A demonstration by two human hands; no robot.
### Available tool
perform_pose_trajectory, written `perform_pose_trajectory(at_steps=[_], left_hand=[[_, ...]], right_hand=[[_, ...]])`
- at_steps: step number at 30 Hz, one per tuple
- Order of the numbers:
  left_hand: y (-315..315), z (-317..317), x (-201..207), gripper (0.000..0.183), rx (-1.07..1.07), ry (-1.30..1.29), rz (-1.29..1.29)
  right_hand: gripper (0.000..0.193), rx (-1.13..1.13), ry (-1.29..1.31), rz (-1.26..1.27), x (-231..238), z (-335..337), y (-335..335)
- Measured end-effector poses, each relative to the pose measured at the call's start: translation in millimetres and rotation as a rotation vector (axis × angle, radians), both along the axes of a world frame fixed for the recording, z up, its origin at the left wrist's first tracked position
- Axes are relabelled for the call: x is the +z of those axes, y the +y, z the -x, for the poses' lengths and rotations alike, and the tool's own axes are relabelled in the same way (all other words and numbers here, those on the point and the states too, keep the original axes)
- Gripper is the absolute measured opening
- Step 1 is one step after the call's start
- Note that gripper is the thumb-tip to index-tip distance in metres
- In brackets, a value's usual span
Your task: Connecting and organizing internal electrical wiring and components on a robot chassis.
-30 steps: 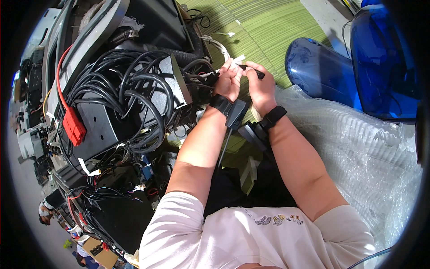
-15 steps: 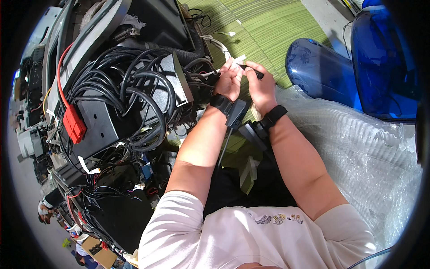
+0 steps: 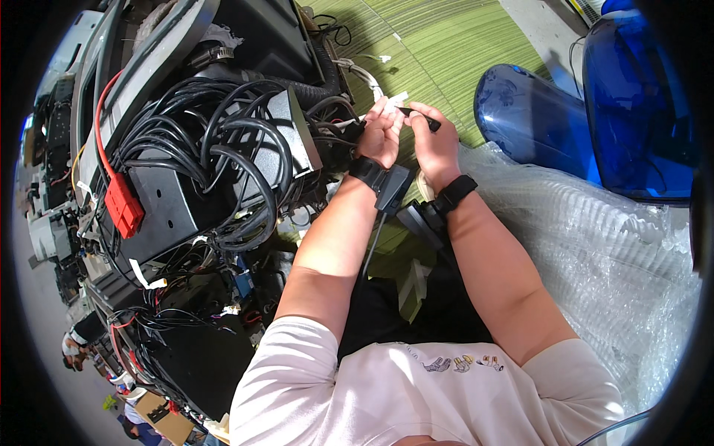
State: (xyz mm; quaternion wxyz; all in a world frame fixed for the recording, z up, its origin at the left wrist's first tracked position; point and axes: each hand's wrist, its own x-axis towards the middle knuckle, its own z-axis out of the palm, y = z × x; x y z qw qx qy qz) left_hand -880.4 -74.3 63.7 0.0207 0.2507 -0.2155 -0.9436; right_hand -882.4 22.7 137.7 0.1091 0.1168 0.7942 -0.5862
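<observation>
My left hand (image 3: pixel 381 140) is closed around a white tag (image 3: pixel 400 98), its fingers curled with the palm turned up. White cables (image 3: pixel 363 74) run down to these fingers from the far side. A black pen (image 3: pixel 422 117) is pinched in my right hand (image 3: pixel 437 147), its tip pointing left at the white tag. Whether the tip touches the tag is too small to tell. Both hands are close together over the green carpet, and each wrist wears a black strap with a device.
At left stands an opened machine with a thick bundle of black cables (image 3: pixel 216 126) and a red connector (image 3: pixel 123 207). Blue glossy panels (image 3: pixel 632 104) lie at the far right. Bubble wrap (image 3: pixel 580 245) spreads beside my right arm. Green carpet (image 3: pixel 439 44) lies beyond my hands.
The pen and the fingers of my right hand have shifted very slightly. My left hand keeps its place on the white tag.
</observation>
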Motion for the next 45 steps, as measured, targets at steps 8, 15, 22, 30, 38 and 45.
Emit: perform_pose_trajectory(at_steps=[8, 15, 22, 30, 38, 45], left_hand=[[-1.3, 0.1, -6.3, 0.057, -0.002, -0.031, -0.013], [-0.5, -1.3, -4.0, 0.057, -0.007, 0.023, -0.051], [0.2, 0.2, -2.6, 0.057, 0.001, -0.029, -0.039], [-1.5, -0.3, 1.4, 0.057, -0.008, -0.036, -0.02], [1.3, 0.8, 1.1, 0.057, -0.009, -0.022, -0.015], [-1.2, -0.4, -7.4, 0.058, -0.033, 0.029, -0.036]], right_hand=[[0.027, 0.002, -0.005, -0.032, 1.6, -0.5, -0.7], [0.027, 0.033, -0.027, -0.059, -2.5, -0.1, -0.3], [0.028, -0.017, 0.001, -0.018, 0.3, 1.1, 0.2], [0.028, -0.018, 0.009, -0.023, 5.9, 0.8, -1.1], [0.032, -0.005, -0.028, -0.089, -0.7, 1.5, 1.7], [0.028, 0.026, 0.011, -0.115, 4.0, 0.6, -1.3]])
